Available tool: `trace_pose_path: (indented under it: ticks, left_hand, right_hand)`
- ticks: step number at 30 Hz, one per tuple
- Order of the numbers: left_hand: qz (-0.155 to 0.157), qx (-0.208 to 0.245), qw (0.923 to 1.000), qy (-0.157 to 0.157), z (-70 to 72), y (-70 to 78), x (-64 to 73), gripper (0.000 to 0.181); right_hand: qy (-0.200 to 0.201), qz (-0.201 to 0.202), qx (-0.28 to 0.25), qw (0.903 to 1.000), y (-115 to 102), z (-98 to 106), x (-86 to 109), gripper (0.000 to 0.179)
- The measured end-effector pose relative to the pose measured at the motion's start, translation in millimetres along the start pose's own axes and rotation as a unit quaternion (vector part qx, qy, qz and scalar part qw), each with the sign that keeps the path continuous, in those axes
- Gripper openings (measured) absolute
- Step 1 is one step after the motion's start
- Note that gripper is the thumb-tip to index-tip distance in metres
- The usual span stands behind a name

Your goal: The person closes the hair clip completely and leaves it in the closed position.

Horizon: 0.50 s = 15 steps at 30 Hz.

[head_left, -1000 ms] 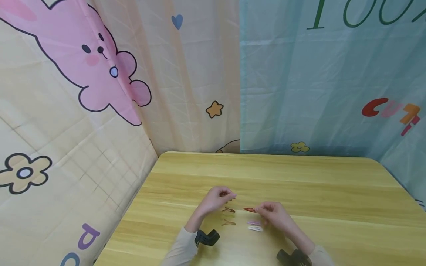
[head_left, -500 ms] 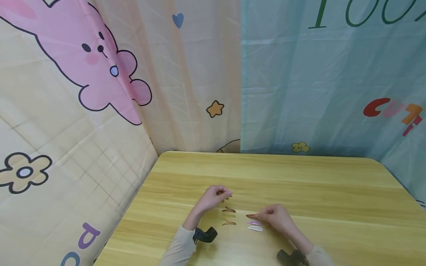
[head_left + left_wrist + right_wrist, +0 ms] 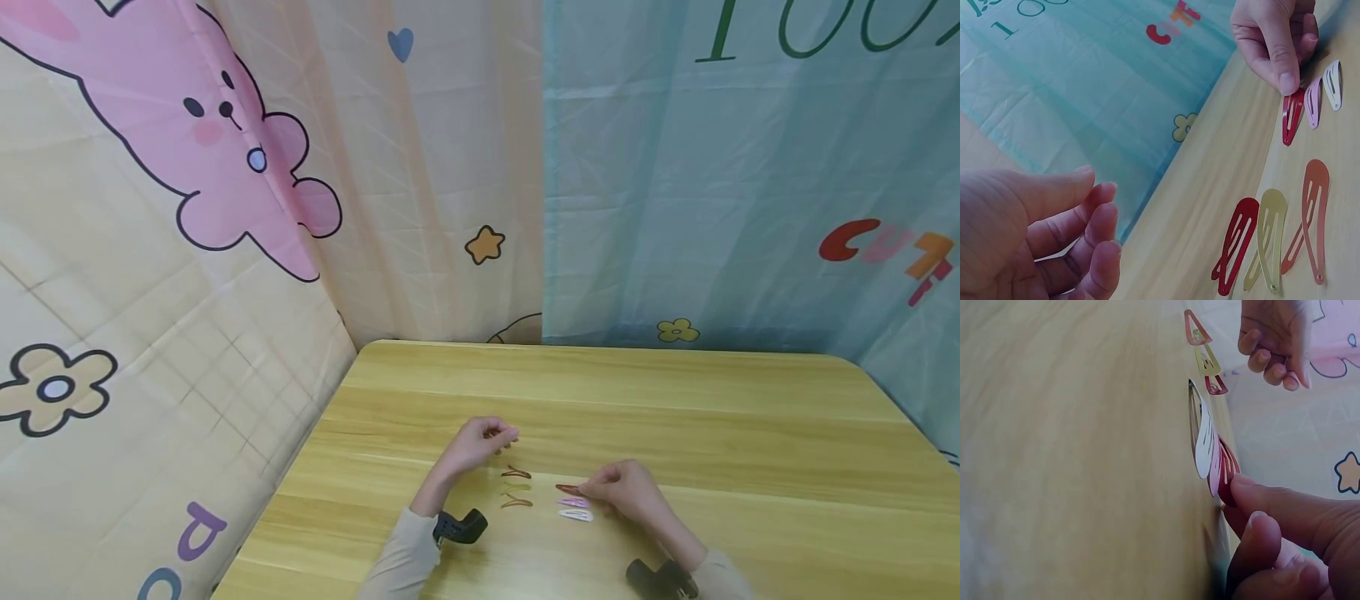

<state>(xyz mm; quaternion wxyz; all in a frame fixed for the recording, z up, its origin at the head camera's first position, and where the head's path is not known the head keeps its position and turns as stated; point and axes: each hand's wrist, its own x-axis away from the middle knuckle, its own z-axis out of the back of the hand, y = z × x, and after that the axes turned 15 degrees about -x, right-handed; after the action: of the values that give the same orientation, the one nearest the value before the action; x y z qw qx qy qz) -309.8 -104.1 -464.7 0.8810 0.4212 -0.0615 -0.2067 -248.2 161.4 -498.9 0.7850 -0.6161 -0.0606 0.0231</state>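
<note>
My right hand [image 3: 621, 487] pinches the wide end of a red snap hair clip [image 3: 1287, 125] between thumb and fingers, low over the table. Beside that clip lie a pink hair clip [image 3: 1311, 106] and a white hair clip [image 3: 1334, 87], the three side by side. Loosely curled and holding nothing, my left hand [image 3: 476, 442] hovers beyond a second row of clips. That row has another red hair clip [image 3: 1248, 207], a yellow hair clip [image 3: 1272, 197] and an orange hair clip [image 3: 1317, 167], each with its inner tongue sprung out from the frame.
Both rows lie on a wood-grain table [image 3: 712, 417]. Printed curtains [image 3: 712, 208] hang behind its far edge and along the left side. Each wrist wears a dark camera, such as the left wrist camera [image 3: 461, 527].
My right hand has brought the red clip toward me, down beside the pink one, and now holds nearly still. My left hand has drawn slightly to the left.
</note>
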Motion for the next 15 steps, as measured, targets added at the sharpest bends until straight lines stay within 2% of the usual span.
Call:
trace_pose_path:
  ticks: [7,15]
  left_hand:
    - [0.022,-0.024,0.9995,0.007,-1.1,-4.2,0.2,0.024]
    - [0.030,-0.088,0.9956,0.012,-1.4,-9.5,0.5,0.019]
  right_hand:
    - [-0.011,0.007,-0.017,0.9998,-0.6,1.5,0.5,0.019]
    - [-0.003,0.007,-0.004,1.0000,0.3,0.4,0.0,0.017]
